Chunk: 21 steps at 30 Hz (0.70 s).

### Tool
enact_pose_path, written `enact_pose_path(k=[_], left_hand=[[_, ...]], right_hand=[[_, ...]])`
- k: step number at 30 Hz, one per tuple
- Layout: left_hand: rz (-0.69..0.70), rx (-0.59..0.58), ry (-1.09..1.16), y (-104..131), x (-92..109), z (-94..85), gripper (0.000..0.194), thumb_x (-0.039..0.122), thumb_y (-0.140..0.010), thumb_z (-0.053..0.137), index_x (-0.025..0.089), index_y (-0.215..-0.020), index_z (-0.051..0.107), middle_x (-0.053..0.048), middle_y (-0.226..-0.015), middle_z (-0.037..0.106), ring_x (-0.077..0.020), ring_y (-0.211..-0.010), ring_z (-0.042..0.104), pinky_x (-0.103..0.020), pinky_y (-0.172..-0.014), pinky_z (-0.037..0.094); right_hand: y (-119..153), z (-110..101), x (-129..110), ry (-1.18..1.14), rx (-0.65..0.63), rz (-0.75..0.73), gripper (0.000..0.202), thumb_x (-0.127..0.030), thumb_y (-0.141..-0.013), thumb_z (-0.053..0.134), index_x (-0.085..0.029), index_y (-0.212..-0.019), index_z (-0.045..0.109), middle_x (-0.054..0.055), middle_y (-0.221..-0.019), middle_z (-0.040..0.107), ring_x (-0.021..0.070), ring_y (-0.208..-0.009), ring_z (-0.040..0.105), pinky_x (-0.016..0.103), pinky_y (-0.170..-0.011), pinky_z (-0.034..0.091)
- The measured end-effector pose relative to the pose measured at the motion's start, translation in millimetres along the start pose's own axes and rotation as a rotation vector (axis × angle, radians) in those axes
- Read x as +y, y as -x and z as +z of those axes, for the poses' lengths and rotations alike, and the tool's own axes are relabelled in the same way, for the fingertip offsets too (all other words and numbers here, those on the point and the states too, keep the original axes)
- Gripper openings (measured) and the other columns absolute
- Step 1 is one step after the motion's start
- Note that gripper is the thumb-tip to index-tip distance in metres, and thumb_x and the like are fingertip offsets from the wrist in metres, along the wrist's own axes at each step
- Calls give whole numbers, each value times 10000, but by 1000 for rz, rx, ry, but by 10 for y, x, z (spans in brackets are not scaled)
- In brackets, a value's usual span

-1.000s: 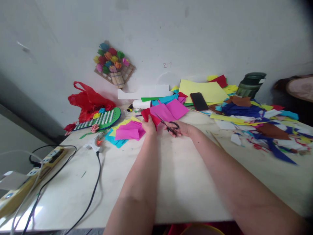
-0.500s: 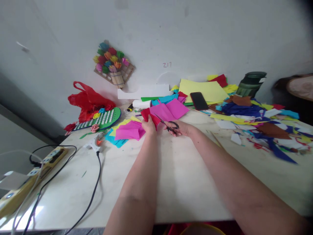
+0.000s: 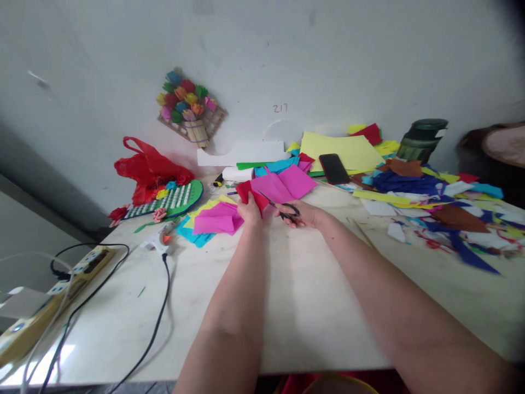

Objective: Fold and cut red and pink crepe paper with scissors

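Near the middle of the table, my left hand is closed on a piece of red paper. My right hand has its fingers in the handles of black scissors, whose blades point left and reach the red paper's right side. Whether the blades are apart is too small to tell. Behind both hands lies a magenta sheet. Another magenta sheet, with yellow and blue sheets partly under it, lies left of my left hand.
A glue gun with a cord and a power strip are at the left. Colored scraps cover the right side, near a dark green bottle. A phone rests on a yellow sheet. A red bag stands behind.
Both hands stay in nearly the same place, still holding the red paper and the scissors. Only a very slight shift of the right hand shows.
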State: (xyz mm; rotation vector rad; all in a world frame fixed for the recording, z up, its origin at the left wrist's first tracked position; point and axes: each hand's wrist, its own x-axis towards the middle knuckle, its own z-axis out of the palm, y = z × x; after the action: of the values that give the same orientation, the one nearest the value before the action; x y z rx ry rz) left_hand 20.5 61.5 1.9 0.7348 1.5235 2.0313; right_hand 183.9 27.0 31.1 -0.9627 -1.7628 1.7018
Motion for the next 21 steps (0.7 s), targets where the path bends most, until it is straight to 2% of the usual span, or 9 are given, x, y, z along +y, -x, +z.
enact_pose_path(k=[13, 21], left_hand=[[2, 5, 12, -9, 4, -4, 293, 378, -695, 550, 118, -824, 592, -68, -717, 614, -153, -613, 582, -255, -555, 437], [-32, -15, 24, -24, -1, -13, 305, 393, -691, 563, 122, -830, 584, -61, -723, 611, -134, -584, 567, -237, -531, 427]], right_hand=[[-4, 15, 0, 47, 30, -23, 469, -582, -715, 543, -132, -846, 565, -38, -501, 490, 33, -333, 405, 149, -258, 178], [-12, 13, 6, 67, 35, -19, 396, -515, -733, 566, -132, -834, 572, -43, -481, 487, 35, -320, 399, 154, -250, 172]])
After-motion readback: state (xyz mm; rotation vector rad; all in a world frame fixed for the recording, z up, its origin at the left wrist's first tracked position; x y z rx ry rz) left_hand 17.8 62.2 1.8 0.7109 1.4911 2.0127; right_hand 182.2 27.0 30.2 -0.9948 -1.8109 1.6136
